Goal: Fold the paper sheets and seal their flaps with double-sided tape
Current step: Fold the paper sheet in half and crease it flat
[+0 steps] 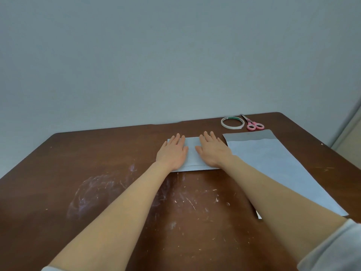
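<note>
Just right of the frame's centre, a folded paper sheet [192, 156] lies flat on the brown, scuffed table [97, 173]. Its long axis runs left to right across the picture. Both hands rest on it palm down, fingers straight and close together, pointing toward the top of the frame. The left hand [172, 151] covers its left part and the right hand [212, 151] its right part, with a strip of bare paper between the thumbs. Neither hand holds anything; they seem to be pressing the fold flat. The sheet is pale grey-blue and smooth. A faint line runs just inside its near edge, which I take for the edge of an upper layer stopping short of the one below (a flap, perhaps, though it is too fine to be sure). The roll of double-sided tape [231, 127] lies up and to the right of the right hand, near the table's far edge, with the pink-handled scissors [254, 124] just beside it on the right. So the right hand is the nearer one for fetching tape, while the left could keep the sheet pinned. A second, larger sheet [273, 169] lies to the right, its long axis slanting toward the lower right, with a darker band across its far end. The right forearm crosses its near left corner.
</note>
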